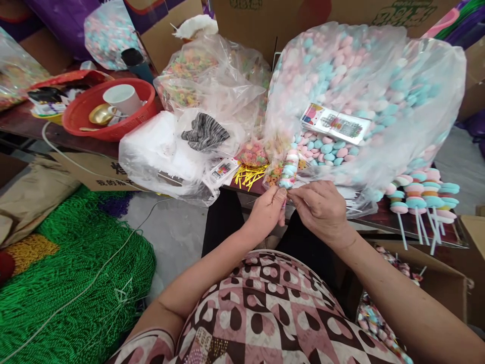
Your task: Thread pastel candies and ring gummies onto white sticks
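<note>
A big, crinkled clear plastic bag (413,101) of smooth pink-and-blue sweets sits beyond both hands. The left hand (267,210), closed, grips the base of a wrapped, stacked candy stick (290,169); the right hand (320,207) pinches there. Thin, shiny gold ties (249,175) lie just left.

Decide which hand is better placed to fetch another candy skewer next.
Probably the right hand, once its pinch opens: it is nearer the spare skewers, while the left hand grips the held skewer.
</note>
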`<state>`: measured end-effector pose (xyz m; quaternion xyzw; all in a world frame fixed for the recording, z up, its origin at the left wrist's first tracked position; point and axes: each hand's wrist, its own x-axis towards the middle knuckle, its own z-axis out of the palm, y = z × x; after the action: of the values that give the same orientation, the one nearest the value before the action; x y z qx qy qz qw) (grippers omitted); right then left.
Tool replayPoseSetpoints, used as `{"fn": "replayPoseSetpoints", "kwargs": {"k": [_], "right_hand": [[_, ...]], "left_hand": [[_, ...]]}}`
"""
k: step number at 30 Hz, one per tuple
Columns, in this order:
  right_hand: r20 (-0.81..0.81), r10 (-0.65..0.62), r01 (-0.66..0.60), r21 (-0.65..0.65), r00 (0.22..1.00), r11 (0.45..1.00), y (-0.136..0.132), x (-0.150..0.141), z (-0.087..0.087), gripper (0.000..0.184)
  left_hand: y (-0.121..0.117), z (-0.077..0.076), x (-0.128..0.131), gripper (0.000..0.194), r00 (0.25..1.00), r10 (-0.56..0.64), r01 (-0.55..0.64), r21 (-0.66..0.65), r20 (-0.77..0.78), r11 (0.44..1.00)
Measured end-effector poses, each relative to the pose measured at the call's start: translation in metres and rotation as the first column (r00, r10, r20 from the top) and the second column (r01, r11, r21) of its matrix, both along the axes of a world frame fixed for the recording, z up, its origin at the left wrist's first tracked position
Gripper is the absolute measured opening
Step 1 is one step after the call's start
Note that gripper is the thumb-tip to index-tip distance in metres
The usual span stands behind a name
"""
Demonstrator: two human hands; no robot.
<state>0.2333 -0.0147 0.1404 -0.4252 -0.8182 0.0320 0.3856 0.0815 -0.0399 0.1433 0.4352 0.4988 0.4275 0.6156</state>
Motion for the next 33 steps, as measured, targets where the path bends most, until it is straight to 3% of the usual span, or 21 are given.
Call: {"fn": "replayPoseSetpoints", "kwargs": {"k": [3,6,9,11,14,16,18,20,22,25,28,33], "right_hand": [[-0.283,-0.045,-0.045,-0.306,0.958,0.951,-0.005,-0.005,0.007,0.015],[-0.563,-0.159,-0.237,-0.566,0.811,0.790,-0.007,-0.010,0.010,0.018],[-0.684,-0.288,-0.398,-0.658,0.670,0.639,-0.007,-0.015,0.009,0.025],[-0.695,-0.320,-0.419,-0.670,0.644,0.613,-0.008,-0.017,0.009,0.025],[-0.659,-0.279,-0.330,-0.642,0.699,0.692,-0.010,-0.015,0.015,0.019],[-0.619,-0.256,-0.237,-0.600,0.742,0.764,-0.010,-0.011,0.022,0.014],[-0.603,-0.263,-0.146,-0.543,0.753,0.827,-0.009,-0.006,0.032,0.009],[-0.604,-0.270,-0.066,-0.474,0.750,0.878,-0.010,-0.002,0.043,0.007],[-0.578,-0.243,-0.019,-0.410,0.779,0.912,-0.014,0.000,0.052,0.008],[-0.429,-0.105,-0.032,-0.300,0.897,0.953,-0.024,-0.001,0.056,0.010],[-0.285,-0.017,-0.048,-0.221,0.959,0.974,-0.029,-0.001,0.049,0.014],[-0.311,-0.123,0.061,-0.201,0.942,0.978,-0.026,0.007,0.044,0.011]], "left_hand": [[-0.002,0.001,-0.004,0.026,0.980,-0.043,0.072,0.147,-0.195,0.986],[0.001,0.002,-0.007,0.015,0.958,-0.019,0.100,0.270,-0.285,0.958],[0.006,0.006,-0.008,0.018,0.982,-0.017,0.078,0.315,-0.190,0.946],[0.007,0.015,-0.011,0.027,0.997,-0.071,0.070,0.271,-0.006,0.960],[0.000,0.040,-0.017,0.036,0.968,-0.138,0.080,0.264,0.209,0.961],[-0.008,0.058,-0.020,0.033,0.971,-0.194,0.136,0.342,0.141,0.930],[-0.014,0.067,-0.020,0.040,0.972,-0.235,0.222,0.422,-0.022,0.879],[-0.014,0.067,-0.018,0.043,0.954,-0.243,0.296,0.420,-0.176,0.858],[-0.009,0.061,-0.014,0.048,0.952,-0.239,0.290,0.315,-0.188,0.904],[0.002,0.054,-0.011,0.064,0.987,-0.141,0.133,0.091,0.083,0.987],[0.008,0.056,-0.016,0.063,0.972,-0.031,0.031,0.002,0.232,1.000],[0.002,0.045,-0.017,0.058,0.958,-0.288,0.287,-0.031,-0.017,0.957]]}}
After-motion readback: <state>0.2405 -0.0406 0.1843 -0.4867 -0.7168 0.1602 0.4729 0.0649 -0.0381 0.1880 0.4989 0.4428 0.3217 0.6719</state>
